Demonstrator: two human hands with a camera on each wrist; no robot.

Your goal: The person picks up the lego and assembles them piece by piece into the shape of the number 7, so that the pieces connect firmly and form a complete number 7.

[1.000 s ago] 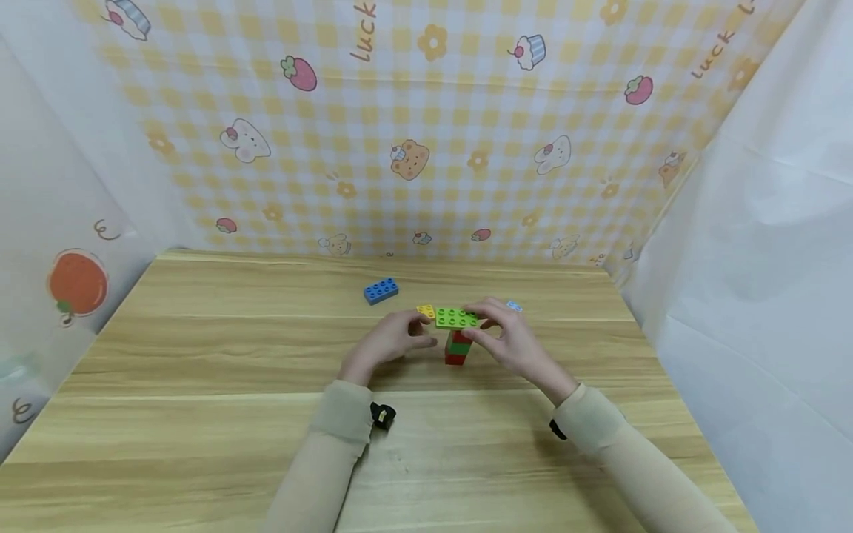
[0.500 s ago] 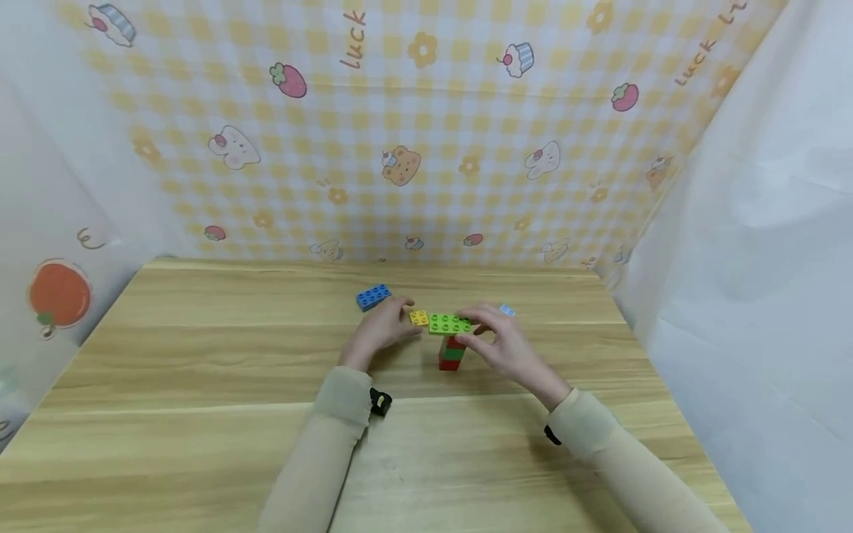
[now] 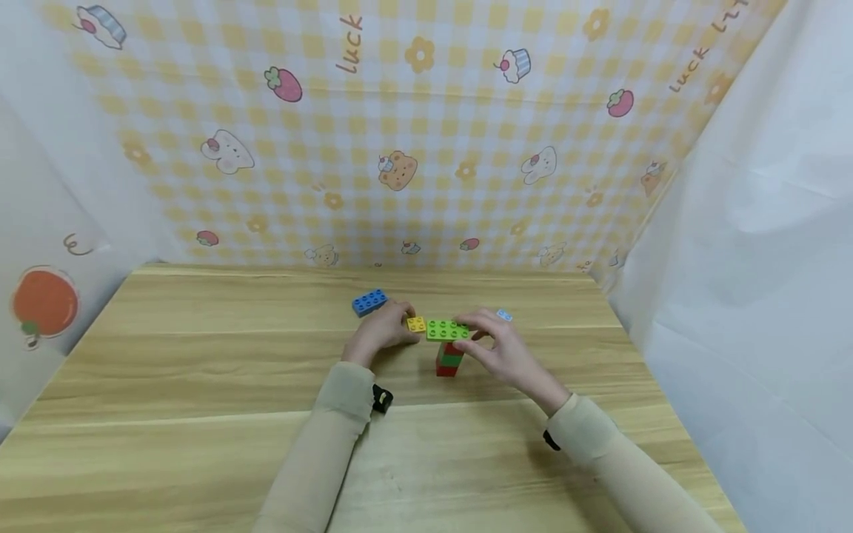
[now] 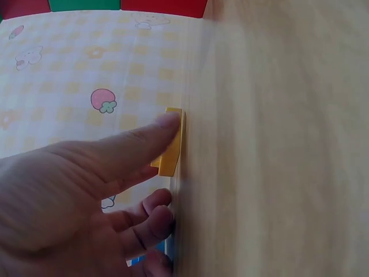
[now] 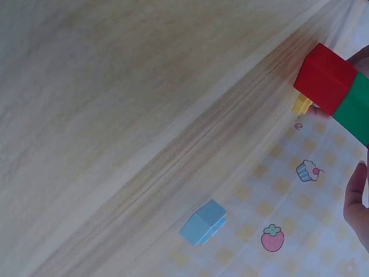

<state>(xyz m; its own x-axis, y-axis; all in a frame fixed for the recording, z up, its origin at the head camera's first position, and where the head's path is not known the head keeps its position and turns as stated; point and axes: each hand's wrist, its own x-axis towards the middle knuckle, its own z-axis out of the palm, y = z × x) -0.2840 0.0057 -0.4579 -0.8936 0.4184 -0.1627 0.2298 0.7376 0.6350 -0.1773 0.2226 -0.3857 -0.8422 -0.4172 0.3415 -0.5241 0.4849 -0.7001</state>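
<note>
My right hand (image 3: 500, 344) grips a lime-green eight-stud brick (image 3: 445, 330), thumb at its near edge and fingers at the far side. Beneath that brick is a column of red and green blocks (image 3: 449, 360). In the right wrist view the column's red end block (image 5: 326, 78) shows large, while much of the right hand lies out of frame. Just left of the column, my left hand (image 3: 385, 326) pinches a small yellow four-stud brick (image 3: 416, 325) at the table surface. The left wrist view has the thumb laid across the yellow brick (image 4: 171, 153), its other fingers curled below.
A blue eight-stud brick (image 3: 369, 302) lies behind the left hand. Beyond the right hand sits a small light-blue brick (image 3: 504, 314). The wooden table (image 3: 200, 414) ends at a checked cloth backdrop (image 3: 286, 170), with white cloth on both sides.
My left hand has moved from beside the column to the yellow brick, and its fingers have closed on it. The right hand keeps its grip on the lime-green brick. The head view has shifted slightly.
</note>
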